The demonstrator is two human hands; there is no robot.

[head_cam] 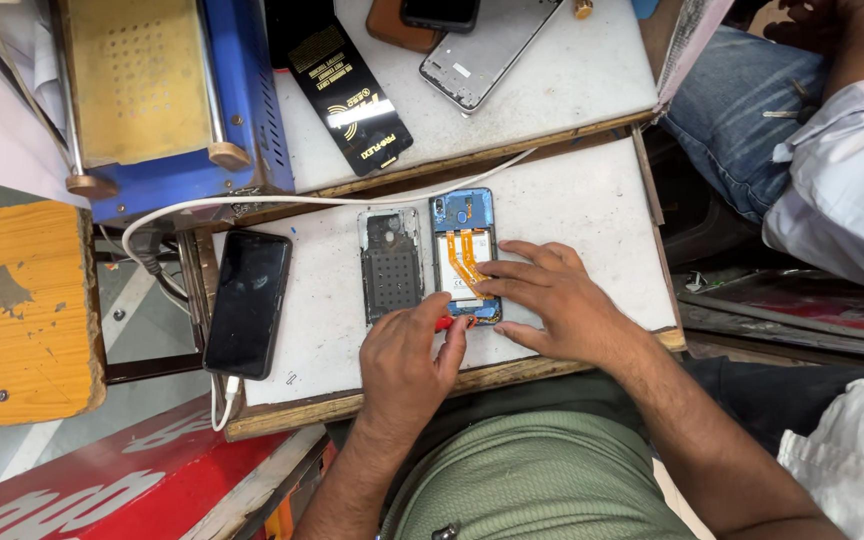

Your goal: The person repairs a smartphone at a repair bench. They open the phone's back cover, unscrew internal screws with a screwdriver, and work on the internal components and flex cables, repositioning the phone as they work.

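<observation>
An opened blue phone (462,215) lies on the white board (592,210), its white battery and orange flex cables (466,255) exposed. My right hand (557,300) rests on its lower right part, fingertips pressing on the battery beside the cables. My left hand (404,362) pinches a small red-handled tool (444,323) whose tip meets the phone's bottom edge. Left of the phone lies a separated grey inner frame (390,262), flat and untouched.
A black phone (248,300) on a white cable (252,202) lies at the board's left. Behind are a blue machine (177,90), a black flat pack (352,95) and a grey phone frame (487,50). Another person (832,150) sits at the right.
</observation>
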